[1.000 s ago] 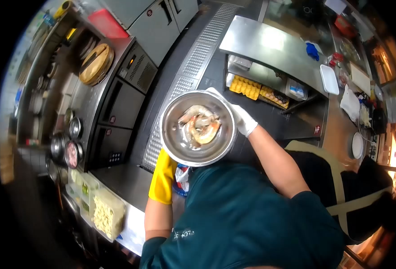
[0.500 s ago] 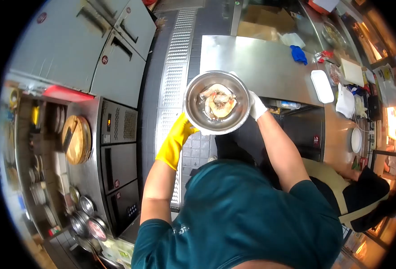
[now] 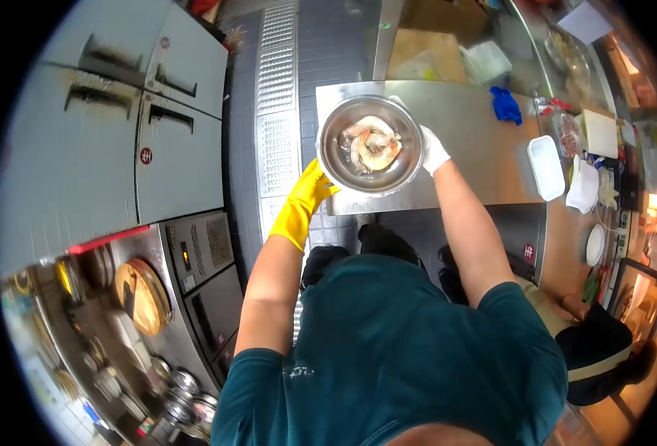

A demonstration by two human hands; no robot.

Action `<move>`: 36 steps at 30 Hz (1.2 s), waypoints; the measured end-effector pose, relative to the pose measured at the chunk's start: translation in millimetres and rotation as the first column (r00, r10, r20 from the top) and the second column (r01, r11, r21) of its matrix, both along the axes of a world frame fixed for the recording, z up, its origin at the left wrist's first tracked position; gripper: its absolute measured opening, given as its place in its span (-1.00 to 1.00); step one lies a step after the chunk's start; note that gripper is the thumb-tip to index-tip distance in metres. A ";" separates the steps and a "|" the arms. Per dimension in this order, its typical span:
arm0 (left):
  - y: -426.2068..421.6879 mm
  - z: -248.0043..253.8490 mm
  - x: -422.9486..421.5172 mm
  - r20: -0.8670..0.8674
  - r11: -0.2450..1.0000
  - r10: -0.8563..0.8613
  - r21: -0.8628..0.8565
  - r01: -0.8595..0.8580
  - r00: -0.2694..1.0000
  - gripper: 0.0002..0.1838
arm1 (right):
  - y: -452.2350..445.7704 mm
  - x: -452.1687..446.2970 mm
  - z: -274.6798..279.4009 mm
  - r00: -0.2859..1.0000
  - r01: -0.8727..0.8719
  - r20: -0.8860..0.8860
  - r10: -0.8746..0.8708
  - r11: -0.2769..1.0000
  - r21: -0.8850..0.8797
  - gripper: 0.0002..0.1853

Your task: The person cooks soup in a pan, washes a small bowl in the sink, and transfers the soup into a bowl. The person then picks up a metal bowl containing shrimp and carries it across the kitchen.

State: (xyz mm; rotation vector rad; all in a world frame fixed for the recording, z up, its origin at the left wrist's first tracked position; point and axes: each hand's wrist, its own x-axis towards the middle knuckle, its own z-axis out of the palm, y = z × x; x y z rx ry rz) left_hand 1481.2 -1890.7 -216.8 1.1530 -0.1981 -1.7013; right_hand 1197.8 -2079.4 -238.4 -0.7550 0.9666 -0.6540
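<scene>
Between my two hands is a round stainless steel bowl point(image 3: 334, 168), held level by its sides. Several shrimp point(image 3: 377, 145) lie in the bottom of it, with what looks like a little liquid around them. My left hand point(image 3: 308, 195), in a yellow rubber glove, grips the bowl's left side near the bottom. A white glove covers my right hand point(image 3: 433, 151), which holds the right side; some of its fingers are hidden behind the bowl. Under and beyond the bowl is a stainless steel counter point(image 3: 477, 178).
A blue cloth or glove point(image 3: 505, 105) and a white tray point(image 3: 546, 168) lie to the right. At the left are steel refrigerator doors point(image 3: 180, 156) and a round wooden chopping board point(image 3: 147, 301). Another person point(image 3: 596, 349) stands close on my right. A metal floor grate point(image 3: 278, 141) runs ahead.
The bowl has come over the left part of the steel counter, with both hands still on it. The view has shifted and turned with my body.
</scene>
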 end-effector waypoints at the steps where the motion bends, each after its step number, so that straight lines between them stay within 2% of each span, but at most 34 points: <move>1: -11.2 20.4 -4.7 0.034 1.000 -0.015 0.015 0.015 0.999 -0.37 | -13.4 2.0 -5.7 0.988 0.046 0.145 -0.058 0.996 0.081 -0.48; 2: -21.3 35.2 -7.1 0.067 0.999 -0.033 0.030 0.031 0.997 -0.37 | -24.9 3.1 -10.3 0.951 0.084 0.281 -0.128 0.983 0.164 -0.46; 4: -40.1 40.9 -6.4 0.065 0.995 -0.101 0.009 0.101 0.993 -0.40 | -29.2 -1.5 10.0 0.807 0.053 0.529 -0.263 0.924 0.378 -0.37; 5: -50.0 42.8 -6.4 0.063 0.991 -0.136 -0.006 0.136 0.989 -0.41 | -30.4 -3.2 5.5 0.788 0.202 0.485 -0.380 0.903 0.380 -0.36; 6: -61.1 50.8 -5.6 0.102 0.986 -0.155 0.079 0.148 0.983 -0.43 | -32.0 -5.0 -4.3 0.751 0.344 0.440 -0.491 0.861 0.375 -0.35; 7: -69.9 31.9 2.7 0.246 0.980 -0.198 0.023 0.198 0.949 -0.42 | -29.4 -4.6 -5.8 0.696 0.483 0.396 -0.599 0.798 0.360 -0.34; 8: -80.4 3.7 14.1 0.385 0.966 -0.224 -0.031 0.255 0.895 -0.41 | -22.2 -5.7 -6.6 0.661 0.507 0.456 -0.596 0.803 0.314 -0.34; 10: -110.9 -14.6 29.1 0.367 0.979 -0.204 0.085 0.185 0.907 -0.33 | 8.4 6.1 17.3 0.598 0.556 0.568 -0.565 0.803 0.214 -0.34; 11: -124.2 -15.8 29.0 0.383 0.982 -0.179 0.017 0.187 0.906 -0.33 | 26.0 16.3 26.9 0.570 0.580 0.621 -0.539 0.799 0.162 -0.34; 12: -136.4 -17.3 28.1 0.395 0.981 -0.152 -0.053 0.188 0.906 -0.32 | 43.5 30.6 32.1 0.484 0.708 0.480 -0.732 0.650 0.277 -0.36; 13: -146.0 -12.9 26.7 0.407 0.976 -0.119 -0.117 0.181 0.906 -0.31 | 57.5 38.3 30.1 0.525 0.776 0.379 -0.762 0.612 0.156 -0.36; 14: -159.4 -8.0 29.7 0.373 0.963 -0.237 -0.034 0.268 0.897 -0.33 | 71.4 47.4 29.6 0.544 0.822 0.268 -0.795 0.569 0.020 -0.36; 15: -164.4 6.2 25.4 0.397 0.964 -0.229 -0.037 0.265 0.889 -0.34 | 85.4 53.8 29.7 0.541 0.841 0.154 -0.827 0.528 -0.121 -0.36; 16: -170.0 22.8 19.3 0.424 0.964 -0.220 -0.042 0.261 0.879 -0.35 | 94.0 63.4 55.0 0.438 0.893 0.255 -0.862 0.451 -0.010 -0.36; 18: -175.0 33.7 22.2 0.466 0.954 -0.190 -0.121 0.275 0.864 -0.39 | 116.2 67.1 101.9 0.432 0.898 0.004 -0.902 0.430 -0.091 -0.36; 19: -175.3 34.8 27.5 0.477 0.939 -0.165 -0.193 0.286 0.863 -0.42 | 125.3 63.9 113.0 0.411 0.896 -0.122 -0.903 0.425 -0.127 -0.36; 20: -172.1 36.4 31.5 0.488 0.921 -0.136 -0.259 0.292 0.862 -0.45 | 132.6 51.7 108.8 0.456 0.856 -0.111 -0.883 0.469 -0.219 -0.39; 21: -167.6 38.8 36.1 0.496 0.896 -0.112 -0.325 0.303 0.861 -0.47 | 135.0 60.8 140.7 0.450 0.786 -0.273 -0.850 0.522 -0.332 -0.42; 23: -156.8 59.9 44.2 0.549 0.879 -0.159 -0.300 0.370 0.821 -0.51 | 137.2 60.1 162.9 0.588 0.639 -0.354 -0.727 0.686 -0.349 -0.45; 25: -145.0 76.9 52.9 0.620 0.860 -0.240 -0.222 0.460 0.747 -0.51 | 131.9 68.5 175.6 0.555 0.727 -0.322 -0.767 0.635 -0.261 -0.43; 28: -133.1 109.8 55.3 0.604 0.817 -0.349 -0.177 0.548 0.716 -0.43 | 120.8 63.8 163.4 0.545 0.798 -0.191 -0.817 0.575 -0.180 -0.38; 29: -130.3 120.6 53.4 0.580 0.835 -0.334 -0.183 0.518 0.743 -0.43 | 115.2 57.9 155.6 0.548 0.810 -0.133 -0.826 0.563 -0.161 -0.36; 32: -121.1 139.3 46.4 0.542 0.877 -0.294 -0.176 0.448 0.787 -0.43 | 95.9 37.7 156.0 0.686 0.694 -0.123 -0.717 0.696 -0.187 -0.33; 36: -114.1 144.6 40.3 0.618 0.889 -0.306 -0.087 0.450 0.725 -0.42 | 70.6 9.1 142.2 0.708 0.654 -0.258 -0.657 0.748 -0.113 -0.39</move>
